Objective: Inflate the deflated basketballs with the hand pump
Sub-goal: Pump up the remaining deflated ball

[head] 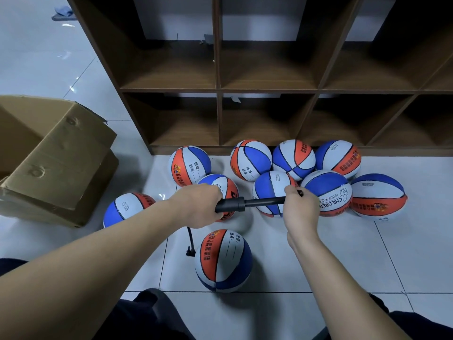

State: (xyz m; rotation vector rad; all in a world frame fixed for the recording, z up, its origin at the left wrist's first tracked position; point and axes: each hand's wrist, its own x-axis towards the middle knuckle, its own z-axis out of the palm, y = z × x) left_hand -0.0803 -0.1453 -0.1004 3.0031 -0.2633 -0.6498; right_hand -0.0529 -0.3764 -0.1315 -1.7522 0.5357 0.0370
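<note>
I hold the hand pump [235,204] level in front of me, its long axis running left to right across my view. My left hand [201,207] grips the thick black barrel; my right hand [300,207] grips the handle at the far end of the plunger rod, which is drawn well out of the barrel. The two hands are well apart along that axis.

A thin black hose [190,238] drops from under my left hand and ends at the upper left side of the nearest basketball [224,260], which sits on the floor tiles [343,253] just below and between my hands, closer to the left one. I cannot tell from here whether the needle is fully seated in the valve.

The next stroke, as I judge it, drives the right hand leftward along the pump axis while the left hand holds the barrel fixed, so the hose is not pulled sideways.

The other basketballs [326,192] lie beyond the pump, before the wooden shelf unit [218,89]. A cardboard box [58,158] stands at the left.
</note>
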